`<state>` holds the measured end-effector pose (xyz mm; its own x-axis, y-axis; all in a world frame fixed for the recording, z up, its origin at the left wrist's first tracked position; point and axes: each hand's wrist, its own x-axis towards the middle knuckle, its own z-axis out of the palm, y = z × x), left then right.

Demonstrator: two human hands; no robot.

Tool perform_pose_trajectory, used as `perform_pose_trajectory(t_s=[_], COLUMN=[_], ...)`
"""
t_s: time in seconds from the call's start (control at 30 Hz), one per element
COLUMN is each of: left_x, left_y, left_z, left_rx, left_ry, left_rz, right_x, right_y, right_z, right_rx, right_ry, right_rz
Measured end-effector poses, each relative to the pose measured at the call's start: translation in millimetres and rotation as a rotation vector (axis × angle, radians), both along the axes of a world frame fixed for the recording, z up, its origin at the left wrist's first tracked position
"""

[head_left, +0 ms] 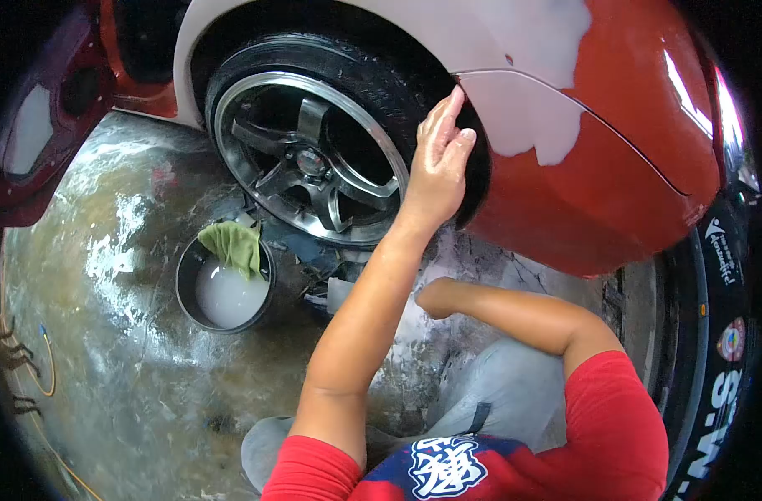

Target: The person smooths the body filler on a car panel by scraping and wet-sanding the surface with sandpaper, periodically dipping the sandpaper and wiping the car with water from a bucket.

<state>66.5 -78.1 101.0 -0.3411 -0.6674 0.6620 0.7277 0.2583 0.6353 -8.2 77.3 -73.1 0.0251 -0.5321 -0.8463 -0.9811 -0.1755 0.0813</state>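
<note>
My left hand (444, 154) is raised at the rear edge of the wheel arch. Its fingers are stretched out, wet, with the tips at the car's body panel (523, 108), and nothing shows in it. That panel is red with dull pinkish-white patches. Lower down, my right hand (435, 299) is bent at the wrist above the wet floor, its fingers hidden from view. Left of it lies a small pale grey flat piece (339, 294). The wheel (310, 163) with dark grey spokes stands just left of my left hand.
A black bucket (183, 292) of cloudy liquid stands on the wet floor (122, 351), a green cloth (233, 246) draped over its rim. An open car door (43, 142) is at upper left. A yellow hose (51, 380) lies at far left, and a black lettered strip (715, 334) is at right.
</note>
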Motion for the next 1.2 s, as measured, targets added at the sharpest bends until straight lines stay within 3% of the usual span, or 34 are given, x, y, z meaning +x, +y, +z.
perform_pose_trajectory(t_s=[0.1, 0.17, 0.33, 0.63, 0.87, 1.07, 1.2], left_x=[6.7, 14.1, 36.7, 28.7, 37.6, 23.5, 28.1], left_y=[-6.7, -12.6, -18.1, -19.8, -24.6, -23.6, -13.9], left_z=[7.6, 15.3, 38.6, 50.9, 50.8, 50.0, 56.1], left_rx=[0.017, -0.142, -0.393, -0.314, -0.373, -0.331, -0.329], left_ry=[0.013, -0.031, -0.331, -0.240, -0.377, -0.244, -0.315], left_rz=[0.084, 0.394, 0.511, 0.433, 0.603, 0.410, 0.393], right_x=[1.0, -0.1, -8.4, -20.9, -27.0, -23.2, -20.4], right_y=[-0.1, 2.8, 7.1, 16.9, 28.3, 23.0, 24.6], right_z=[-1.3, -2.8, -10.0, -5.9, -10.2, -4.1, -6.9], right_rx=[-0.024, -0.051, -0.090, -0.046, -0.131, -0.097, -0.113], right_ry=[-0.005, -0.029, -0.061, -0.027, -0.061, -0.074, -0.092], right_rz=[-0.001, 0.007, 0.028, -0.020, -0.018, -0.039, -0.020])
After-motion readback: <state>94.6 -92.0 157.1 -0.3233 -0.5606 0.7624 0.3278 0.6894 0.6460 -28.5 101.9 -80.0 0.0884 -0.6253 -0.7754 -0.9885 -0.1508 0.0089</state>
